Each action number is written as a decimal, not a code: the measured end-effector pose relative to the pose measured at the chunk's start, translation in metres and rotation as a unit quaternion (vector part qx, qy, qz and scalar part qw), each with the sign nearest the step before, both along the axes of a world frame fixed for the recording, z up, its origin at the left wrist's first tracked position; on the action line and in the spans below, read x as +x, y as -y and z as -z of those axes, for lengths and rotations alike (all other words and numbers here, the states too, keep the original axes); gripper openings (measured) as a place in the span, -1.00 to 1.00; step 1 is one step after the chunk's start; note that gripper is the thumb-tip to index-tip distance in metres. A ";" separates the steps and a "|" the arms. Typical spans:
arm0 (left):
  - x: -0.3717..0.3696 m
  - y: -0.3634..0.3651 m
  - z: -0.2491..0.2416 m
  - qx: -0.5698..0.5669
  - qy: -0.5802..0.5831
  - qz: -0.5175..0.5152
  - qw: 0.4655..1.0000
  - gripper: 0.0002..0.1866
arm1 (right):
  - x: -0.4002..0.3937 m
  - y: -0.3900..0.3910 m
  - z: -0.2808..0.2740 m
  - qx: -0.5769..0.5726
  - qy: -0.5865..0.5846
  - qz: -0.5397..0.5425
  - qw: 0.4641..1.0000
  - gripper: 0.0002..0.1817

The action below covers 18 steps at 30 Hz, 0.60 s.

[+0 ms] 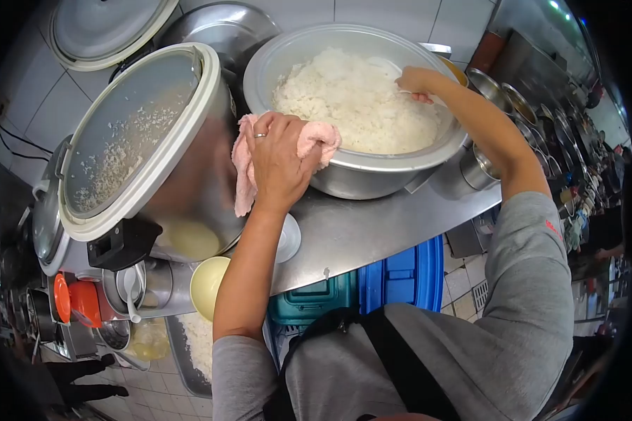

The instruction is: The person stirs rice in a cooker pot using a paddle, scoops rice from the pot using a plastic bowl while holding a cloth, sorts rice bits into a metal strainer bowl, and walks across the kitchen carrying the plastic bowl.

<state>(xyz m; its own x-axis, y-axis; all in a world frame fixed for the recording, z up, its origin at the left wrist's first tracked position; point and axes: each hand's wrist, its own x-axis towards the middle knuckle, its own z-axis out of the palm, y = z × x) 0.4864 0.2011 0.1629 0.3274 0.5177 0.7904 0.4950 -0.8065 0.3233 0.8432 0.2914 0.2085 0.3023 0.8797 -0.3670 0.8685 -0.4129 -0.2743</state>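
Observation:
A large metal pot (372, 186) full of white rice (351, 98) stands on the steel counter. At its near left rim, my left hand (281, 151) is closed round a pink cloth (244, 168). My right hand (420, 84) is over the right side of the rice, its fingers curled round a pale utensil that is mostly hidden. Left of the pot, a big cooker (196, 175) leans at a tilt, rice grains stuck to the inside of its pale-rimmed opening.
Lids (109, 28) rest behind the cooker. A yellow bowl (207, 288), an orange container (86, 303) and a pot with a white ladle (130, 284) stand at the near left. Metal pots (477, 168) are at the right. Blue (404, 274) and green (316, 302) bins sit below the counter edge.

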 end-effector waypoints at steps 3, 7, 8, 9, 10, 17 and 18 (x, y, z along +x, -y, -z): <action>0.000 0.000 0.001 0.006 0.012 -0.001 1.000 -0.72 | -0.039 0.031 -0.024 -0.031 0.136 -0.096 0.986 -0.61; 0.000 -0.001 0.001 0.014 0.018 -0.006 1.000 -0.74 | -0.046 0.068 -0.046 0.204 0.384 -0.330 0.838 -0.75; 0.001 -0.001 0.001 0.019 0.031 -0.004 0.999 -0.76 | -0.049 0.082 -0.057 0.200 0.385 -0.329 0.839 -0.75; 0.004 -0.001 0.000 0.017 0.031 -0.001 0.999 -0.76 | -0.073 0.111 -0.083 0.190 0.432 -0.316 0.823 -0.81; 0.007 -0.002 0.000 0.016 0.014 -0.022 1.000 -0.76 | -0.089 0.134 -0.095 0.181 0.479 -0.301 0.805 -0.87; 0.005 -0.005 0.004 -0.015 0.026 0.013 0.999 -0.77 | -0.099 0.104 -0.006 0.195 0.483 -0.371 0.769 -0.86; 0.005 -0.006 0.003 -0.009 0.029 0.007 0.999 -0.77 | -0.098 0.081 0.010 0.192 0.460 -0.334 0.800 -0.86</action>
<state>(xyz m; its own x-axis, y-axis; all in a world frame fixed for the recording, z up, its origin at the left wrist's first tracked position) 0.4916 0.2069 0.1604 0.2880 0.5285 0.7986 0.4635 -0.8067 0.3667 0.7447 0.2104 0.1990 -0.2946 0.9525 0.0766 0.7683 0.1884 0.6118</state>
